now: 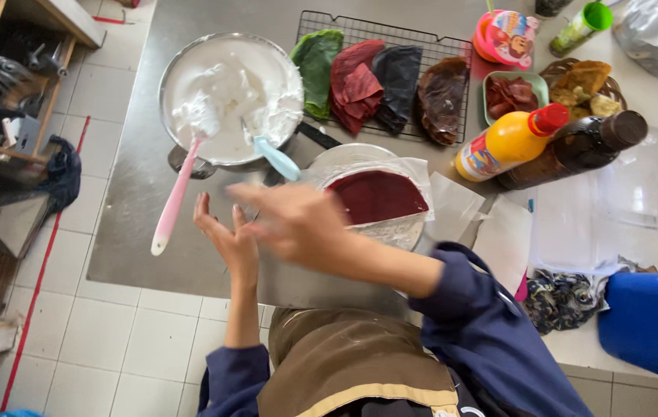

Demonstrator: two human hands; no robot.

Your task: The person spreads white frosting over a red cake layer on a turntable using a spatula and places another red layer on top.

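Over steel table point(136, 193), empty open hands point(298, 224), cream bowl point(230, 96)

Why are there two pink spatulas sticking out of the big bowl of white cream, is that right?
Not quite. The head view shows two spatulas in the bowl of white cream, but only one is pink. The pink spatula leans out to the left; the other spatula has a light blue handle.

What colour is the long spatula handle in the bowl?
Pink spatula handle, seen in the head view.
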